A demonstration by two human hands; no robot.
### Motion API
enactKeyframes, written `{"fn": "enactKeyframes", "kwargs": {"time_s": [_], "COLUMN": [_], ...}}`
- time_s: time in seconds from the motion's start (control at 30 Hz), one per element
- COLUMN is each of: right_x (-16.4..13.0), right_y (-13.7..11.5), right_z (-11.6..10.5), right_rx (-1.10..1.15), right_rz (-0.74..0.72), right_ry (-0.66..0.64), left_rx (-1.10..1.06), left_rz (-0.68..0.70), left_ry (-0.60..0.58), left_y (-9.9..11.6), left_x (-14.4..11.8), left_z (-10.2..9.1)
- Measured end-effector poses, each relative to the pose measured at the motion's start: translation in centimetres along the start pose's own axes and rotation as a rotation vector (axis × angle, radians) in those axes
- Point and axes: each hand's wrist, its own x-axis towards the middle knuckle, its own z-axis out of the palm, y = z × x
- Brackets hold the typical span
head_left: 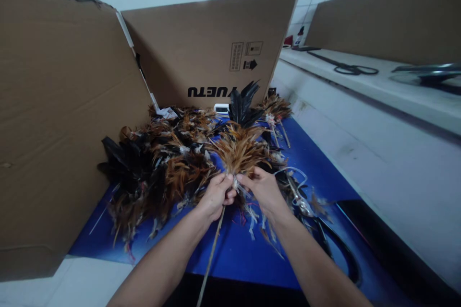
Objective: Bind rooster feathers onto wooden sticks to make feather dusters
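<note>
My left hand [215, 196] grips a thin wooden stick [211, 254] just below a fan of brown feathers [239, 151] bound at its top. My right hand [262, 188] pinches the base of that feather bunch from the right, fingertips meeting the left hand's. The stick slants down toward me. A large heap of loose brown and black feathers [158, 168] lies to the left on the blue mat [237, 249]. Black feathers [243, 103] stand up behind the bunch.
Brown cardboard sheets [54, 120] wall in the left and back [209, 43]. Dark scissors [338, 249] and white string [297, 184] lie right of my hands. A white ledge [378, 153] runs along the right, with another pair of scissors [351, 69] on the far counter.
</note>
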Motion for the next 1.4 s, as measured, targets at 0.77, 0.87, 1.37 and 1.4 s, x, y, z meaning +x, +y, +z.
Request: {"fn": "enactKeyframes", "kwargs": {"time_s": [0.77, 0.87, 1.37, 1.4], "right_x": [0.4, 0.5, 0.6, 0.5], "right_y": [1.4, 1.5, -1.4, -2.0], "right_z": [0.0, -0.1, -1.2, -2.0], "right_rx": [0.271, 0.242, -0.134, -0.203], "right_rz": [0.066, 0.078, -0.016, -0.048], "right_ry": [-0.158, -0.15, -0.203, -0.205], "left_rx": [-0.07, -0.014, 0.028, 0.013], "left_rz": [-0.05, -0.089, -0.066, -0.054], "left_ry": [-0.107, -0.106, -0.019, -0.01], "left_y": [0.8, 1.0, 1.7, 1.8], "left_x": [-0.1, -0.2, -0.3, -0.3], "left_z": [-0.2, -0.3, -0.3, -0.4]}}
